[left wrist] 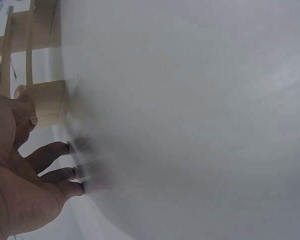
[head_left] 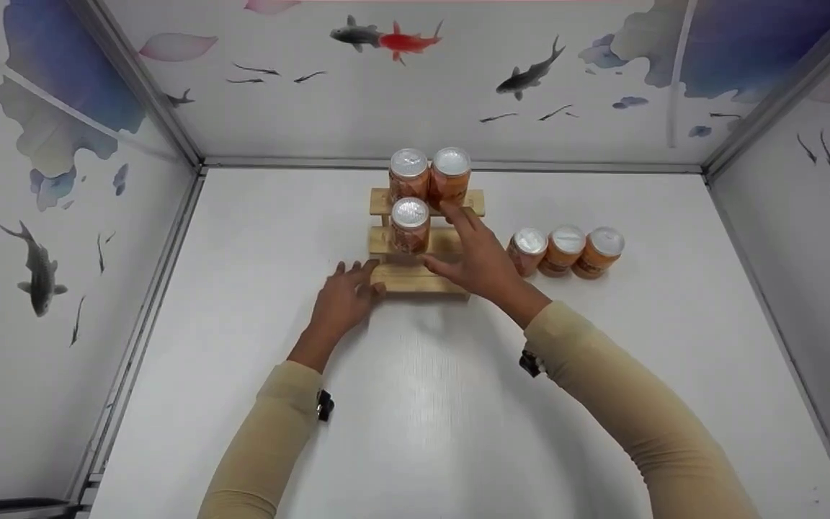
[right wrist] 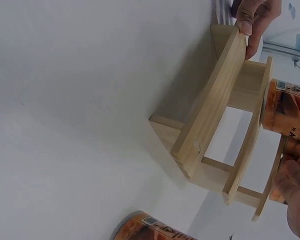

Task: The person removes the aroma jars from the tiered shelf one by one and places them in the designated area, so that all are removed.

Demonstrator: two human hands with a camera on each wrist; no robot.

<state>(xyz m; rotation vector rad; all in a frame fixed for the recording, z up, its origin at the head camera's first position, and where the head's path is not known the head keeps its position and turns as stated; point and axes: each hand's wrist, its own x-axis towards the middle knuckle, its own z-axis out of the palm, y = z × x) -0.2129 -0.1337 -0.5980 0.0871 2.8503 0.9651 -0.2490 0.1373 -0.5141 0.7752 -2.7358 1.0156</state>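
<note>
A three-step wooden rack (head_left: 422,280) stands on the table. Two orange cans with silver lids, a left one (head_left: 408,176) and a right one (head_left: 449,175), stand on its top step; another can (head_left: 410,227) is on the middle step's left half. My left hand (head_left: 345,297) pinches the left end of the lowest step between thumb and finger. Over the rack's right side, my right hand (head_left: 485,261) has its fingertips at the right top can, thumb spread apart below. In the right wrist view that hand (right wrist: 296,190) partly covers the upper can.
Three more orange cans, a left (head_left: 528,252), a middle (head_left: 565,251) and a right one (head_left: 599,252), stand in a row right of the rack. Behind the white table (head_left: 415,404) rises a fish-painted wall (head_left: 415,108), with side walls left and right.
</note>
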